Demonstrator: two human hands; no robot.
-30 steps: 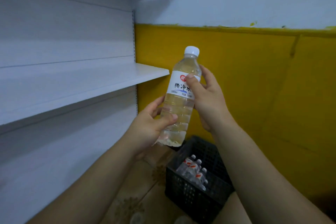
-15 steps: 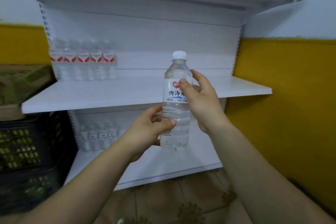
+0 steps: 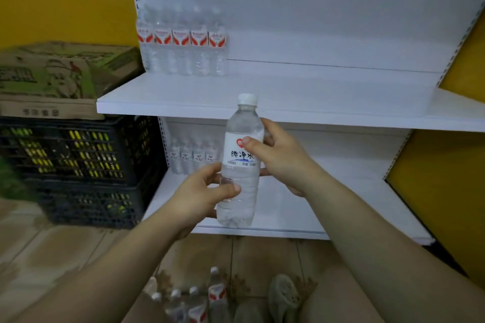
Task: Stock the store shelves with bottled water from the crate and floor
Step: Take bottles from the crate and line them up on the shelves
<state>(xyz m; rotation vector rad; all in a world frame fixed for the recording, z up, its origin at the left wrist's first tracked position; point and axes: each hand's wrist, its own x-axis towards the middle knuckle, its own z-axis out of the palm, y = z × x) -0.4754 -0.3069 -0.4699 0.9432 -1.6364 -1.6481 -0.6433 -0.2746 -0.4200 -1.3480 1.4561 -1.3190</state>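
I hold one clear water bottle (image 3: 240, 165) with a white cap and a white label upright in front of the white shelving. My left hand (image 3: 202, 196) grips its lower part, thumb across the front. My right hand (image 3: 278, 157) grips the label area from the right. Behind it runs the middle shelf (image 3: 315, 102), with a row of several red-labelled bottles (image 3: 183, 42) at its back left. The lower shelf (image 3: 315, 207) holds another row of bottles (image 3: 194, 157) at its back left. Several bottles (image 3: 194, 301) stand on the floor by my feet.
Stacked black plastic crates (image 3: 78, 165) stand left of the shelving, with a cardboard box (image 3: 60, 76) on top. A yellow wall panel (image 3: 441, 191) borders the shelving on the right. My shoe (image 3: 283, 296) rests on the tiled floor.
The view has swung left and down, from the yellow wall and the crate of bottles to the shelving front. Both hands keep the same hold on the bottle.
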